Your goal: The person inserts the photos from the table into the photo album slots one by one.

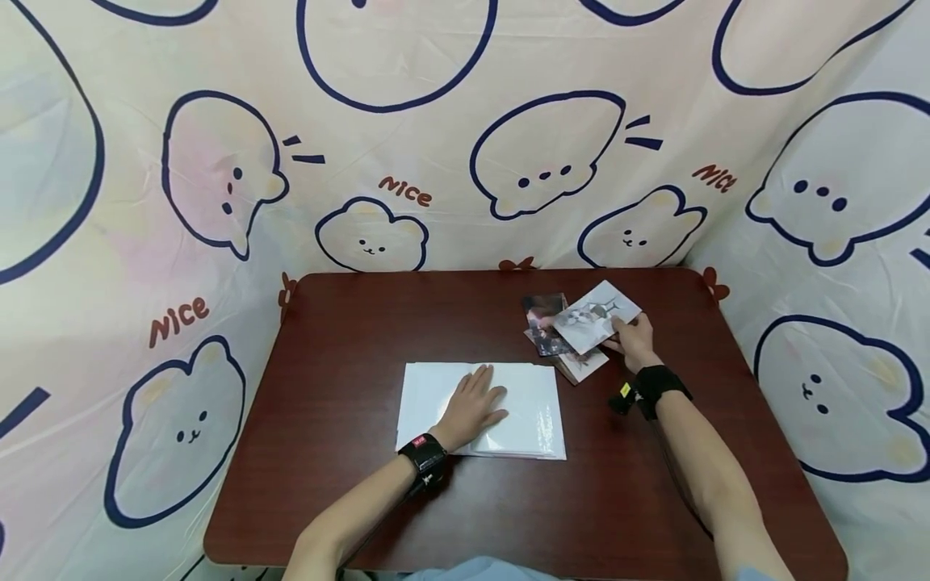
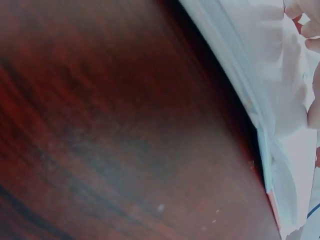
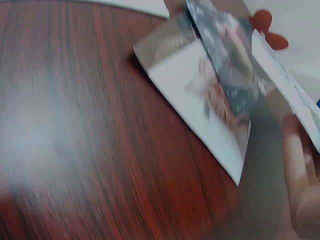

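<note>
An open album with white, glossy sleeve pages (image 1: 523, 411) lies on the table. My left hand (image 1: 471, 407) rests on it with straight fingers near its middle. In the left wrist view the album's layered page edges (image 2: 272, 165) show beside the fingers. My right hand (image 1: 635, 340) pinches a whitish picture card (image 1: 596, 316) by its near right corner. In the right wrist view that card (image 3: 287, 82) is tilted, seen almost edge-on. Below it lies a loose pile with a dark picture card (image 1: 545, 323) and a pale picture card (image 1: 584, 365).
The brown wooden table (image 1: 327, 500) has rounded corners. A cloth with cartoon bears (image 1: 370, 234) hangs behind and at both sides of it. Each wrist wears a black strap, the right one (image 1: 661, 386) with a cable trailing along the forearm.
</note>
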The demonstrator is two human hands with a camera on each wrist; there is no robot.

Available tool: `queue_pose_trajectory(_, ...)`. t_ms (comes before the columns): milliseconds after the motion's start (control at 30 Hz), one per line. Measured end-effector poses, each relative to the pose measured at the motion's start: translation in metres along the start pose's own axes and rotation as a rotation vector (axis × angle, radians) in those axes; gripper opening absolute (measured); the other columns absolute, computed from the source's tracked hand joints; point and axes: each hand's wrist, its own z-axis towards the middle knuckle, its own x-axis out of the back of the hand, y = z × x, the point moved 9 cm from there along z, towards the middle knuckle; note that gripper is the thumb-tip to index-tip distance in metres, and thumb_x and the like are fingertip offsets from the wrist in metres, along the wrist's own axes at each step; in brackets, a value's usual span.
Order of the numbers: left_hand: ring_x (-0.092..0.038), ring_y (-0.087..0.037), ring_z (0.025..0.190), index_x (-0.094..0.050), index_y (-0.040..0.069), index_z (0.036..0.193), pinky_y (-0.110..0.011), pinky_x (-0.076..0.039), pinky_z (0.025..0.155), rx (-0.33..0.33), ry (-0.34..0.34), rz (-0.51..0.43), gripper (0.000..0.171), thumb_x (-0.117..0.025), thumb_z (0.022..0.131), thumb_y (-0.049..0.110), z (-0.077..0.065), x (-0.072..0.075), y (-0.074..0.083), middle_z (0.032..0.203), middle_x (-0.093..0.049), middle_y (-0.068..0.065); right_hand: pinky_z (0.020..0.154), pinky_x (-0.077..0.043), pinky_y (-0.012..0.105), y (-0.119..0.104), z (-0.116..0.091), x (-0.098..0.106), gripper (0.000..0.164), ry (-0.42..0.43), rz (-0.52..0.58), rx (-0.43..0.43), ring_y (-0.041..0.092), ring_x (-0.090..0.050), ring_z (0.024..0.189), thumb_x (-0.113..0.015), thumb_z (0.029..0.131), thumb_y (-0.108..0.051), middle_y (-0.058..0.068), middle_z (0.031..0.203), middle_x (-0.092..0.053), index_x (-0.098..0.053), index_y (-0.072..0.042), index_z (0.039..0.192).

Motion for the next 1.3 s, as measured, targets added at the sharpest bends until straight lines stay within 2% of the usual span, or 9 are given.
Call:
queue_pose_trajectory(133, -0.038, -0.047, 0.149, -0.064, 0.010, 0.135, -0.059, -0.037, 0.119, 0.017, -0.015, -0.064, 0.045, -0.063, 0.102, 0.040, 0.003, 0.001, -0.005, 0.156, -0.042, -0.033, 0.100, -0.056, 0.035, 0.006, 0.003, -0.023, 0.061, -0.053, -0.007, 0.013, 0.008, -0.061, 0.090, -0.055, 0.107, -0.012, 0.003, 0.119, -0.047, -0.020, -0.005, 0.156)
queue_pose_trajectory(233, -0.043, -0.046, 0.146, -0.065, 0.007, 0.133, -0.057, -0.040, 0.118, 0.009, 0.038, -0.072, 0.039, -0.063, 0.104, 0.032, 0.008, 0.006, -0.008, 0.153, -0.048, -0.031, 0.090, -0.057, 0.029, 0.014, 0.007, -0.042, 0.069, -0.082, -0.026, 0.016, 0.005, -0.062, 0.087, -0.062, 0.104, -0.012, 0.000, 0.115, -0.054, -0.022, -0.005, 0.159)
queue_pose_trajectory(500, -0.061, -0.037, 0.131, -0.070, 0.003, 0.122, -0.049, -0.050, 0.109, -0.032, 0.213, 0.020, 0.026, -0.068, 0.101, 0.018, 0.019, 0.011, -0.009, 0.136, -0.066, -0.022, 0.086, -0.056, 0.030, 0.016, 0.003, -0.094, 0.058, -0.159, -0.096, 0.102, 0.005, -0.064, 0.085, -0.062, 0.104, -0.011, -0.006, 0.101, -0.063, -0.036, 0.001, 0.153)
queue_pose_trajectory(633, -0.064, -0.036, 0.128, -0.072, 0.005, 0.117, -0.045, -0.052, 0.107, -0.065, 0.225, 0.091, 0.021, -0.068, 0.101, 0.018, 0.017, 0.009, -0.004, 0.133, -0.068, -0.022, 0.098, -0.055, 0.040, 0.010, -0.006, -0.121, 0.057, -0.200, -0.097, 0.122, 0.008, -0.064, 0.090, -0.062, 0.103, -0.006, 0.003, 0.111, -0.064, -0.036, 0.003, 0.153)
queue_pose_trajectory(733, -0.064, -0.033, 0.129, -0.072, 0.007, 0.115, -0.042, -0.052, 0.107, -0.067, 0.220, 0.124, 0.018, -0.067, 0.102, 0.019, 0.016, 0.005, -0.004, 0.134, -0.068, -0.020, 0.102, -0.053, 0.043, 0.012, -0.002, -0.135, 0.047, -0.203, -0.117, 0.160, 0.007, -0.063, 0.090, -0.061, 0.103, -0.005, 0.003, 0.099, -0.060, -0.040, 0.003, 0.144)
queue_pose_trajectory(833, -0.064, -0.032, 0.130, -0.072, 0.009, 0.114, -0.042, -0.052, 0.107, -0.063, 0.227, 0.124, 0.017, -0.067, 0.102, 0.020, 0.017, 0.002, -0.005, 0.135, -0.068, -0.019, 0.099, -0.054, 0.041, 0.020, 0.008, -0.143, 0.043, -0.186, -0.110, 0.189, 0.005, -0.062, 0.087, -0.061, 0.103, -0.005, -0.002, 0.093, -0.057, -0.041, 0.001, 0.141)
queue_pose_trajectory(967, -0.064, -0.033, 0.128, -0.073, 0.009, 0.111, -0.044, -0.053, 0.106, -0.066, 0.260, 0.107, 0.015, -0.070, 0.100, 0.019, 0.016, 0.003, -0.005, 0.134, -0.069, -0.020, 0.100, -0.054, 0.043, 0.022, 0.009, -0.152, 0.051, -0.167, -0.119, 0.190, 0.006, -0.061, 0.091, -0.058, 0.104, -0.002, 0.008, 0.113, -0.059, -0.036, 0.002, 0.150)
queue_pose_trajectory(1067, -0.065, -0.036, 0.127, -0.072, 0.009, 0.110, -0.045, -0.053, 0.105, -0.079, 0.288, 0.093, 0.015, -0.072, 0.098, 0.018, 0.015, 0.004, -0.004, 0.132, -0.069, -0.021, 0.093, -0.056, 0.039, 0.022, 0.010, -0.154, 0.049, -0.142, -0.141, 0.205, 0.008, -0.060, 0.092, -0.056, 0.105, -0.001, 0.014, 0.116, -0.058, -0.036, 0.001, 0.149)
queue_pose_trajectory(1300, -0.066, -0.038, 0.122, -0.072, 0.009, 0.109, -0.046, -0.053, 0.105, -0.101, 0.347, 0.070, 0.015, -0.073, 0.096, 0.016, 0.013, 0.006, -0.006, 0.126, -0.069, -0.021, 0.076, -0.052, 0.029, 0.019, 0.011, -0.152, 0.037, -0.097, -0.126, 0.264, 0.011, -0.057, 0.083, -0.054, 0.104, 0.003, 0.004, 0.095, -0.055, -0.039, 0.003, 0.137)
